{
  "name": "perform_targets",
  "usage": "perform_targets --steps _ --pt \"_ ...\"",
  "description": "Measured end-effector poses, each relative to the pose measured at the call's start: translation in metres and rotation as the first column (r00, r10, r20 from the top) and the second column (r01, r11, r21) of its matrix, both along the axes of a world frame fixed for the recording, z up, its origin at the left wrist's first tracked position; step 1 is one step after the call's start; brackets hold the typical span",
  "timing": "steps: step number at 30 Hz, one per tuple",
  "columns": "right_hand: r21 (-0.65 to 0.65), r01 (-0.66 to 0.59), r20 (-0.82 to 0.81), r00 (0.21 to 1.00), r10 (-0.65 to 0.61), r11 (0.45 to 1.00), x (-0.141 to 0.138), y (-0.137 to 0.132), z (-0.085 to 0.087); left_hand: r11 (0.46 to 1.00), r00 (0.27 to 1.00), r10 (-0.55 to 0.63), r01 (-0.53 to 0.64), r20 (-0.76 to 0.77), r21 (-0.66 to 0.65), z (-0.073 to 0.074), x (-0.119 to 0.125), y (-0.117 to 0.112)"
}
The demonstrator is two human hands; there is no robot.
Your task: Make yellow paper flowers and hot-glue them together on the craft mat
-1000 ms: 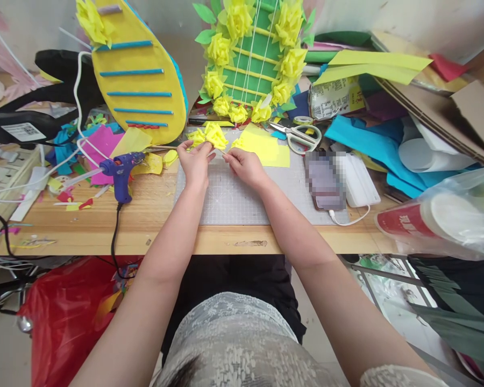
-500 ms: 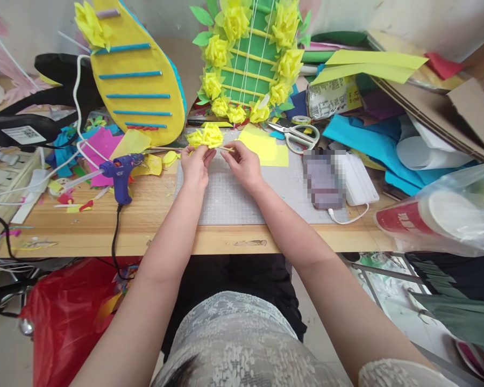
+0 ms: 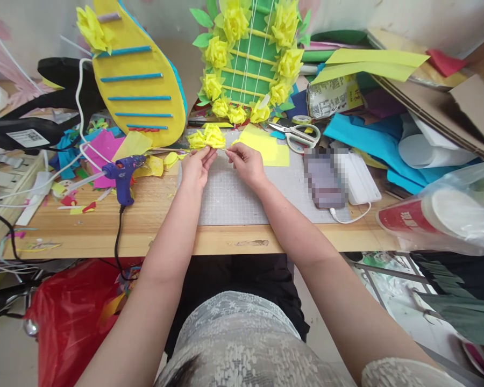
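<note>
A yellow paper flower [image 3: 208, 136] with ruffled petals is pinched at its base between the thumb and fingers of my left hand [image 3: 196, 165], just above the far part of the grey cutting mat [image 3: 234, 201]. My right hand [image 3: 245, 163] is closed beside it, its fingertips on the thin stem that sticks out to the right of the flower; the fingers hide the stem's end. Yellow paper sheets [image 3: 272, 152] lie just beyond my right hand. Scissors [image 3: 300, 137] with pale handles rest farther right.
A purple glue gun [image 3: 123, 177] stands at left among paper scraps. Behind are a yellow board [image 3: 137, 86] with blue bars and a green panel [image 3: 248, 64] ringed by yellow flowers. A blurred phone [image 3: 326, 180], white power bank [image 3: 357, 177] and bagged cup [image 3: 411, 217] are at right.
My right hand has shifted slightly to the right along the stem, and less of the stem shows. The flower has turned a little in my left fingers.
</note>
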State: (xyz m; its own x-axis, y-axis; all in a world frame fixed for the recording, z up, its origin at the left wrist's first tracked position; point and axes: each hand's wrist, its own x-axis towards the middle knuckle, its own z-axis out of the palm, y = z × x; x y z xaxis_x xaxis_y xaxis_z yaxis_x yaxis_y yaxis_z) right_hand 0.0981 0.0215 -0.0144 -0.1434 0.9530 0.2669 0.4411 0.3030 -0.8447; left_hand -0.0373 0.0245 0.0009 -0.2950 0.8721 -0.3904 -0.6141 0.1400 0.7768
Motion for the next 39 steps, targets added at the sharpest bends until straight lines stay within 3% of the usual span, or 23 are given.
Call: perform_targets --steps 10,17,28,39 --pt "0.018 -0.014 0.026 1.000 0.014 1.000 -0.004 -0.001 -0.003 0.990 0.983 0.140 -0.136 -0.116 0.047 0.002 0.006 0.000" --pt "0.033 -0.021 0.124 0.992 0.017 0.999 -0.004 -0.004 0.004 0.995 0.992 0.091 -0.089 -0.085 0.035 0.001 0.004 0.002" --pt "0.042 -0.005 0.075 0.997 0.002 0.999 0.004 0.002 0.003 0.998 0.999 -0.020 0.022 -0.027 0.054 0.002 0.004 -0.003" --pt "0.011 -0.044 0.127 0.991 0.042 0.999 0.003 -0.001 0.011 0.992 0.982 0.115 -0.106 -0.149 0.068 0.007 0.009 -0.002"
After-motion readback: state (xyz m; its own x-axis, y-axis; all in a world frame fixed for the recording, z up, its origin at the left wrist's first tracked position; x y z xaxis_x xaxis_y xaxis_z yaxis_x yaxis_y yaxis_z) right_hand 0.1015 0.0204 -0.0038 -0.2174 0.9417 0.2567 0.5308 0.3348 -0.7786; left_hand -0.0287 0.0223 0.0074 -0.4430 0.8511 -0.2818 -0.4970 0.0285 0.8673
